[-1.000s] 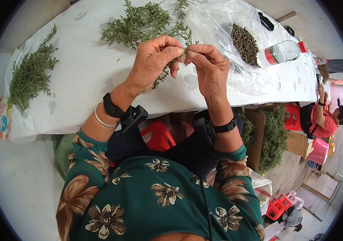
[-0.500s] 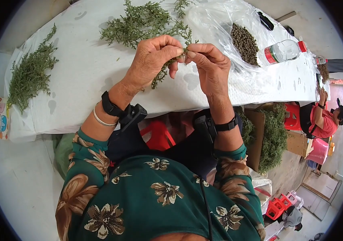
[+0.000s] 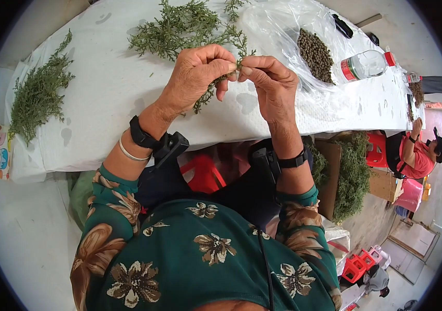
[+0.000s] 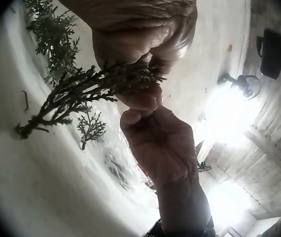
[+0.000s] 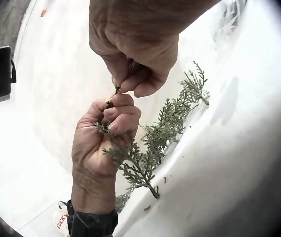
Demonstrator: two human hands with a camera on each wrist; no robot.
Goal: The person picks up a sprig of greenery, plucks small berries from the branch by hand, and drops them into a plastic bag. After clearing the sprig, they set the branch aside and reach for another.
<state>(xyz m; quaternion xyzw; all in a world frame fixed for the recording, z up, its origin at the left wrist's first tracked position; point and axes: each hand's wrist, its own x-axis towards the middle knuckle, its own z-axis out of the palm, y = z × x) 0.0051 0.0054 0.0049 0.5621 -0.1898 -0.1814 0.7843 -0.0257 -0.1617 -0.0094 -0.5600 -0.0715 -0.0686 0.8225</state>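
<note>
Your left hand (image 3: 197, 72) grips cypress sprig (image 5: 150, 148) tight; right hand (image 3: 267, 83) fingertips pinch its tip, above white table (image 3: 102, 98).

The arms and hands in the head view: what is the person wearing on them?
Both arms have dark green sleeves with a brown and cream flower print, pushed up above the wrists. The left hand has a black strap, a black camera unit and a silver bangle at its wrist. The right hand has a black strap with a camera.
</note>
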